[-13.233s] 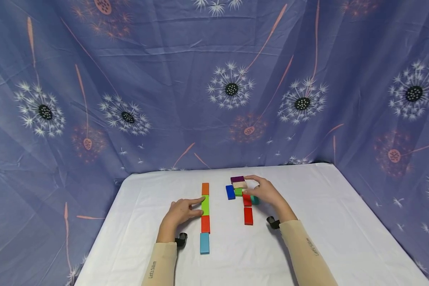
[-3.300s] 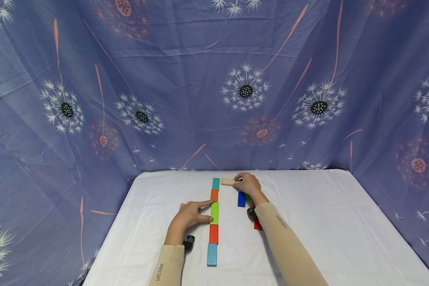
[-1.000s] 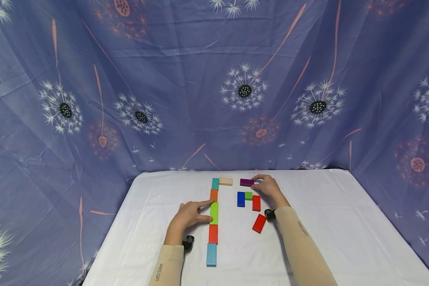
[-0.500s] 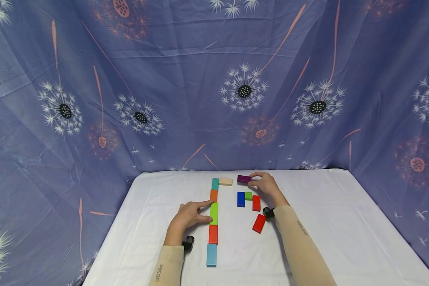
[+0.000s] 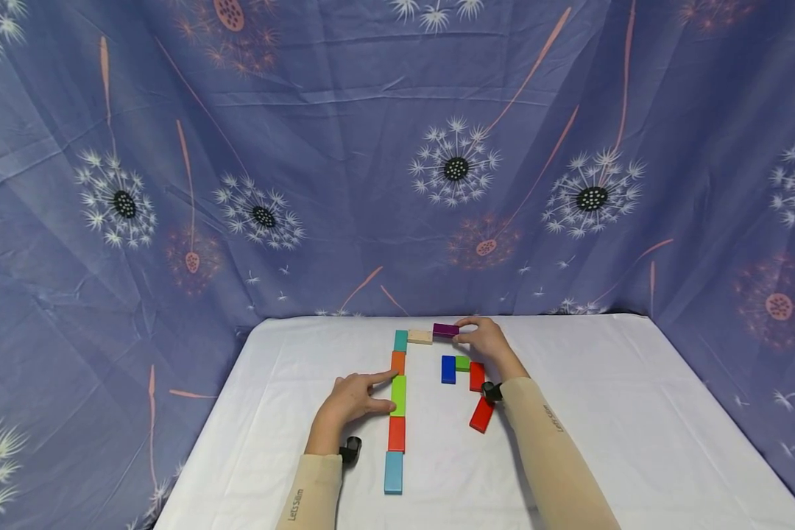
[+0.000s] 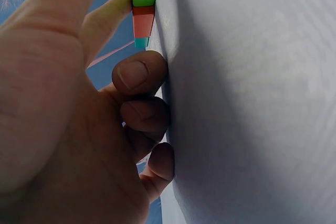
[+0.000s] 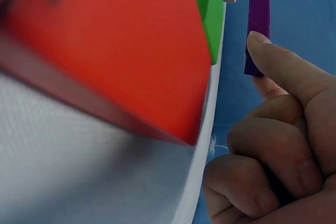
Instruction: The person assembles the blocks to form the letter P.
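Note:
In the head view my right hand [image 5: 490, 344] pinches a purple block [image 5: 446, 330] between thumb and index finger, beside the right end of a beige block [image 5: 420, 337]. The right wrist view shows the purple block [image 7: 259, 27] raised off the cloth, the other fingers curled below. My left hand [image 5: 353, 400] lies left of a column of blocks, index finger and thumb extended to the side of a lime green block [image 5: 398, 396]. Above that are an orange block [image 5: 397, 362] and a teal block [image 5: 400, 341]; below, a red block [image 5: 396, 434] and a light blue block [image 5: 393, 472].
Right of the column, a dark blue block [image 5: 448, 369], a small green block [image 5: 462, 364] and an upright red block [image 5: 477, 376] sit together. A tilted red block [image 5: 481, 415] lies nearer, under my right wrist. White cloth covers the table [image 5: 291, 346]; a patterned curtain [image 5: 344, 184] hangs behind.
Earlier, the teal block joined the column's far end and the beige block was set beside it. Over the last second my right hand has carried the purple block leftward to the beige one.

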A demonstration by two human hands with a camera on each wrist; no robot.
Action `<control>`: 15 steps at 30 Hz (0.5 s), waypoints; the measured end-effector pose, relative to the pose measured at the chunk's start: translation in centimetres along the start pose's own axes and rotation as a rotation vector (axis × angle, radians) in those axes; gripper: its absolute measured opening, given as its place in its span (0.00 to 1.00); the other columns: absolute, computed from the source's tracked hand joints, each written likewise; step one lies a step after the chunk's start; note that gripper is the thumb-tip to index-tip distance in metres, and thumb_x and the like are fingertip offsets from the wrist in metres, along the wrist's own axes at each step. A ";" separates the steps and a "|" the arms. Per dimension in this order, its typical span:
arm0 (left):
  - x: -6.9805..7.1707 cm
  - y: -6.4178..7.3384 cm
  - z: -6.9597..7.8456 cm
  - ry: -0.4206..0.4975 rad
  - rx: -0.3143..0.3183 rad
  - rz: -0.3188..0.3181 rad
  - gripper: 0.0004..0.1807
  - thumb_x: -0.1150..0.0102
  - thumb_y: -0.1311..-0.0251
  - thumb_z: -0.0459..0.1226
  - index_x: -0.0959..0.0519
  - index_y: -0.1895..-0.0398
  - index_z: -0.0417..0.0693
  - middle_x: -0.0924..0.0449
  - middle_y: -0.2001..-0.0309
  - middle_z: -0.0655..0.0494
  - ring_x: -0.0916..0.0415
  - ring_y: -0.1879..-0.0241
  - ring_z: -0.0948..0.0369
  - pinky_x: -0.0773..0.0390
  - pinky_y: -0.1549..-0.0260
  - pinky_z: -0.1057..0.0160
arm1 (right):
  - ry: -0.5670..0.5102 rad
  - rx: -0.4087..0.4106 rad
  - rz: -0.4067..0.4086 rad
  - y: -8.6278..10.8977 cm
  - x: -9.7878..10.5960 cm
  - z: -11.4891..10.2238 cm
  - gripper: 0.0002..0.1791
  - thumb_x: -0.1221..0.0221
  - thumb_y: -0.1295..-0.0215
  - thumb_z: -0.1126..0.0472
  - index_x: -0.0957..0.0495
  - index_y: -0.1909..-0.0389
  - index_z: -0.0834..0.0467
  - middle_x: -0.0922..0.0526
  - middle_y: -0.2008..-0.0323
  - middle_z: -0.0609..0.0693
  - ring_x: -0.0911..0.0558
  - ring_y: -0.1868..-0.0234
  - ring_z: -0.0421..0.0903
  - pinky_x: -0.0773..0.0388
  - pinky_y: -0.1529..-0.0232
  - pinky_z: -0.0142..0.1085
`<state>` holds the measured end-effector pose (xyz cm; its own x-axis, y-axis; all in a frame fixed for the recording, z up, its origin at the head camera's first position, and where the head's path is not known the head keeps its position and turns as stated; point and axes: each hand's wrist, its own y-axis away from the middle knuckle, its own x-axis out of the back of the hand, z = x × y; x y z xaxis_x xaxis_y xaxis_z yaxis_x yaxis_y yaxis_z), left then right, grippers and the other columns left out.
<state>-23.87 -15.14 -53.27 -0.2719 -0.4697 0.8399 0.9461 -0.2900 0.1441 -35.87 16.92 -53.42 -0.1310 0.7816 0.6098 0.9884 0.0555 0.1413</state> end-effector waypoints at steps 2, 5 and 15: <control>0.0 0.0 0.0 0.001 -0.004 0.002 0.40 0.22 0.46 0.57 0.24 0.27 0.75 0.26 0.73 0.61 0.31 0.66 0.63 0.35 0.44 0.47 | -0.002 -0.006 -0.001 0.1 0.0 0.0 0.21 0.30 0.34 0.54 0.14 0.42 0.54 0.23 0.29 0.62 0.28 0.28 0.63 0.33 0.27 0.61; 0.0 0.0 0.0 0.006 0.000 0.004 0.40 0.22 0.47 0.57 0.24 0.27 0.75 0.25 0.73 0.61 0.31 0.66 0.63 0.35 0.44 0.47 | -0.006 -0.018 -0.004 0.2 0.0 0.1 0.20 0.30 0.33 0.54 0.14 0.42 0.54 0.22 0.31 0.62 0.28 0.30 0.62 0.33 0.28 0.62; 0.0 0.2 0.1 0.007 0.008 0.001 0.40 0.22 0.47 0.58 0.23 0.27 0.75 0.25 0.72 0.60 0.31 0.66 0.62 0.35 0.46 0.49 | 0.023 -0.042 -0.018 0.0 -0.4 0.4 0.20 0.31 0.32 0.55 0.14 0.41 0.54 0.20 0.33 0.62 0.27 0.31 0.63 0.34 0.27 0.64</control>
<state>-23.68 -15.14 -53.20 -0.2722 -0.4755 0.8365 0.9477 -0.2830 0.1474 -35.84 16.88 -54.01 -0.1513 0.7661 0.6246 0.9818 0.0429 0.1851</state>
